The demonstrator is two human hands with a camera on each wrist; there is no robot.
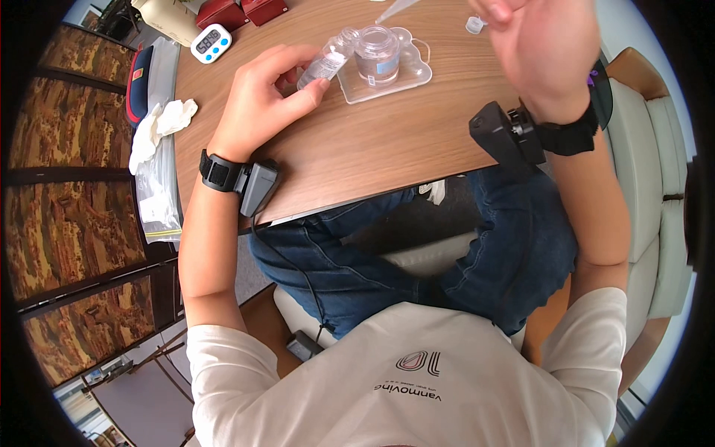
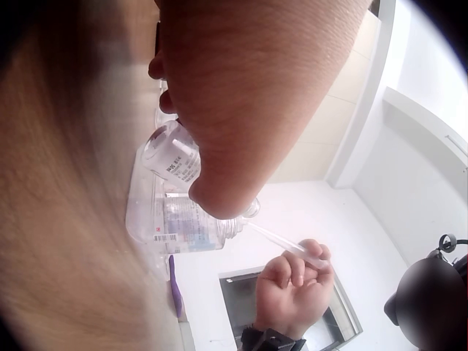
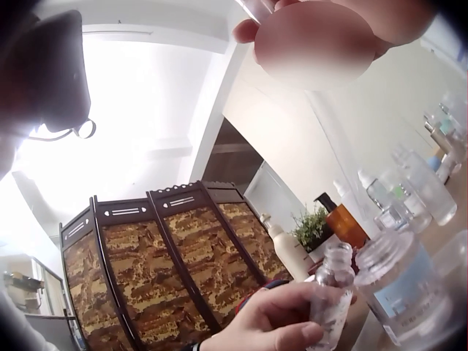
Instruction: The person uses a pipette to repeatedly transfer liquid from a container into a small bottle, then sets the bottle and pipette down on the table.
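Note:
My left hand [image 1: 264, 93] grips a small clear bottle [image 1: 328, 63] with printed text, tilted so that its open neck leans toward a wider jar. This open clear jar [image 1: 376, 63], with a pale blue label, holds clear liquid and stands on a clear plastic tray [image 1: 359, 94]. Raised to the right of the jar, my right hand [image 1: 555, 59] pinches a translucent plastic dropper [image 2: 285, 245] between thumb and fingers. The dropper's thin tip slants down toward the jar's mouth, above it in the head view.
A white timer [image 1: 211, 43] and red boxes [image 1: 221, 13] are at the table's back left. Crumpled white tissue [image 1: 176, 115] and a zip bag [image 1: 158, 201] lie along the left edge. A small clear cap [image 1: 474, 25] lies right of the tray. Several bottles [image 3: 417, 194] stand farther back.

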